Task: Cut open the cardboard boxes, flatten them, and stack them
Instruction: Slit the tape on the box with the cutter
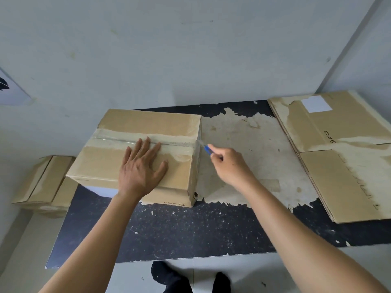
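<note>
Left hand (142, 166) is flat and spread wide, palm down on top of the sealed cardboard box (148, 151), fingers reaching the taped seam (148, 140) that runs left to right across the lid. Right hand (227, 163) is closed around a blue-handled cutter (207, 149), its tip right at the box's right edge where the tape folds over the side. The box sits on the left part of the dark, scuffed bench (190, 229), with a worn pale patch beside it to the right. Far right on the bench lies the stack of flattened boxes (342, 157), well apart from the cutter. Off the bench's left edge, lower down, another taped box (45, 182) waits.
</note>
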